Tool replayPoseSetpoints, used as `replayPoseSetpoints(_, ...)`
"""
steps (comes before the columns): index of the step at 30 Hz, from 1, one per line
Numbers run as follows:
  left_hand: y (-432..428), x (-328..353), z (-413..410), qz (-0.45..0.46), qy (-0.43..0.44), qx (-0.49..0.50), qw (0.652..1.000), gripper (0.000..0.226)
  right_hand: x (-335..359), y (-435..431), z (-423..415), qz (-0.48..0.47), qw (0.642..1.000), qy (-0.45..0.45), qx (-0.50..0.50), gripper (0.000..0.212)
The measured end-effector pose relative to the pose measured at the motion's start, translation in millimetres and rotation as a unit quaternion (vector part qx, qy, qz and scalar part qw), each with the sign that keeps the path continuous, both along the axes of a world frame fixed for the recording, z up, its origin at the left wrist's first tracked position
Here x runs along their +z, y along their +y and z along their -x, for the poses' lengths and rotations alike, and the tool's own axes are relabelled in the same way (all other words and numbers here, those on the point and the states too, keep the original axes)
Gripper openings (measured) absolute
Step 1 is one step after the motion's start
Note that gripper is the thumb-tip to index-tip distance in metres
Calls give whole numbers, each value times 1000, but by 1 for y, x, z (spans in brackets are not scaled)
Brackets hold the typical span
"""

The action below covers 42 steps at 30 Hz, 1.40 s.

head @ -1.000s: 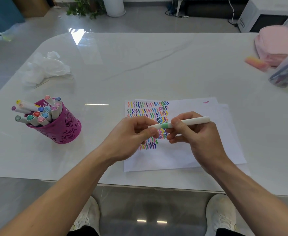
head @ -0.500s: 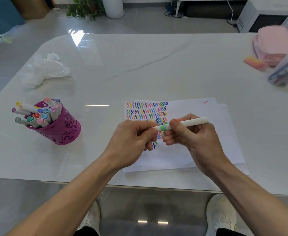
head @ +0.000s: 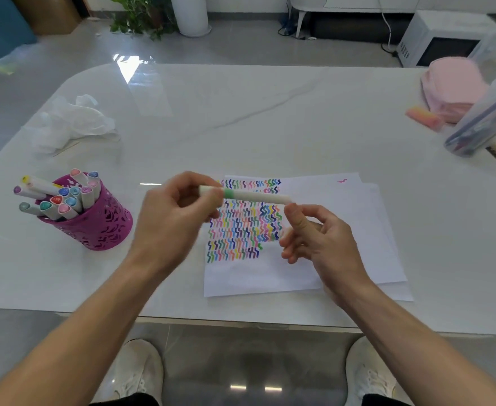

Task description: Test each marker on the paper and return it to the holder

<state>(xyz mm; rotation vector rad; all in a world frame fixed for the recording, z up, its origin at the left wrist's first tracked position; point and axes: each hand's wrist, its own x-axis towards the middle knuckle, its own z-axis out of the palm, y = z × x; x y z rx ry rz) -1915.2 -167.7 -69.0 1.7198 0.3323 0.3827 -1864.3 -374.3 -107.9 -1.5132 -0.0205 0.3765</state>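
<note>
My left hand (head: 173, 218) pinches a white marker (head: 252, 196) with a green band, held level above the paper (head: 328, 230). The marker's cap is on. My right hand (head: 320, 241) hovers just below the marker's right end, fingers loosely curled and holding nothing. The paper carries rows of coloured squiggles (head: 244, 224) on its left part. A magenta cut-out holder (head: 100, 227) with several capped markers stands on the table to the left.
Crumpled white tissue (head: 74, 121) lies at the back left. At the far right are a pink pouch (head: 457, 89), a pink-orange eraser (head: 424, 117) and a clear case of pens (head: 484, 124). The table's front edge (head: 241, 323) is close to my body.
My right hand has let go of the marker and dropped below it. My left hand now carries the capped marker alone and has moved it up and to the left.
</note>
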Motion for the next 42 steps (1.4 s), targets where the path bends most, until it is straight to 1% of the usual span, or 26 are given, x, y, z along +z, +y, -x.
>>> replayPoseSetpoints(1,5,2,2,-19,-15,28,999,5,-1,-2,-1,36,999,-21,-3,42)
replayPoseSetpoints(3,13,8,6,-116,-47,86,988,3,-5,-5,-2,114,991,-70,0,30)
replayPoseSetpoints(5,19,15,12,-245,-87,146,955,9,-12,-6,-2,197,973,-123,11,13)
replayPoseSetpoints(6,22,19,14,-287,-109,174,936,13,-15,-7,-2,248,955,-160,23,7)
replayPoseSetpoints(8,30,26,18,-318,-155,217,910,17,-21,-7,1,344,906,-240,63,3)
replayPoseSetpoints(10,40,33,22,-319,-199,247,893,13,-26,-5,6,401,862,-292,102,3)
replayPoseSetpoints(12,49,41,27,-324,-239,265,876,7,-27,-4,8,420,845,-311,115,3)
replayPoseSetpoints(15,65,52,36,-352,-266,289,850,8,-27,-3,7,415,847,-312,113,4)
replayPoseSetpoints(18,79,52,44,-374,-240,321,836,29,-27,-1,8,421,843,-315,114,7)
replayPoseSetpoints(20,86,49,48,-403,-212,323,830,34,-28,1,8,426,840,-316,114,7)
replayPoseSetpoints(22,90,44,50,-418,-178,309,835,35,-28,1,8,427,840,-314,115,6)
replayPoseSetpoints(25,93,40,52,-400,-120,294,860,34,-28,2,9,427,839,-316,115,6)
replayPoseSetpoints(27,96,37,53,-402,-92,287,865,31,-28,1,9,428,839,-316,115,6)
replayPoseSetpoints(29,100,34,53,-417,-54,283,862,29,-28,1,9,427,840,-314,116,6)
replayPoseSetpoints(32,106,27,54,-450,18,275,849,27,-27,1,9,427,839,-315,119,6)
replayPoseSetpoints(35,108,21,54,-468,63,264,841,26,-26,1,9,425,841,-313,120,6)
replayPoseSetpoints(40,109,14,52,-480,95,249,836,33,-26,2,9,431,839,-308,123,5)
replayPoseSetpoints(42,107,17,51,-486,88,250,833,36,-26,2,7,432,839,-308,122,5)
